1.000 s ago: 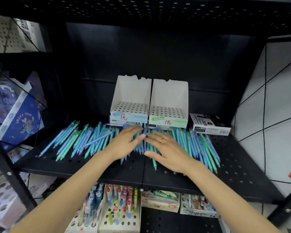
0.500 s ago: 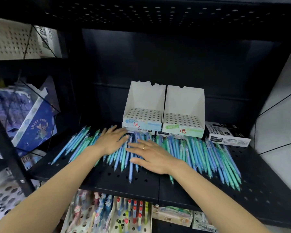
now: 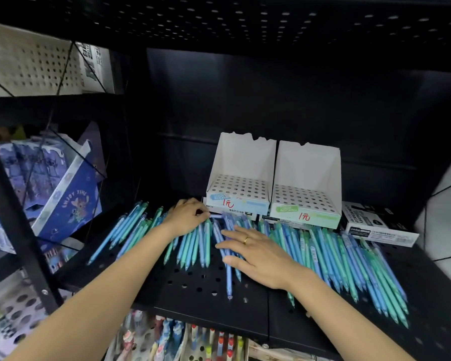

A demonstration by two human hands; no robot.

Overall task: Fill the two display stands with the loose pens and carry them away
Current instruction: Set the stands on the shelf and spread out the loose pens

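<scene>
My left hand [image 3: 186, 217] is curled over the top ends of the pens [image 3: 323, 254], fingertips bent down near the front of the blue-labelled stand [image 3: 238, 188]; whether I have actually pinched a pen there I cannot tell, since my knuckles hide the tips. My right hand [image 3: 255, 254] lies flat, fingers spread wide and pressed on several blue pens near the middle of the row, a ring [image 3: 246, 240] showing on one finger. The loose pens, blue and green, lie side by side in a long fan across the black perforated shelf [image 3: 201, 285], from far left to the right edge. Behind them the two white stands sit touching each other, the green-labelled stand [image 3: 306, 196] to the right, both with their hole grids unfilled. A black marker box [image 3: 375, 225] lies just right of them.
</scene>
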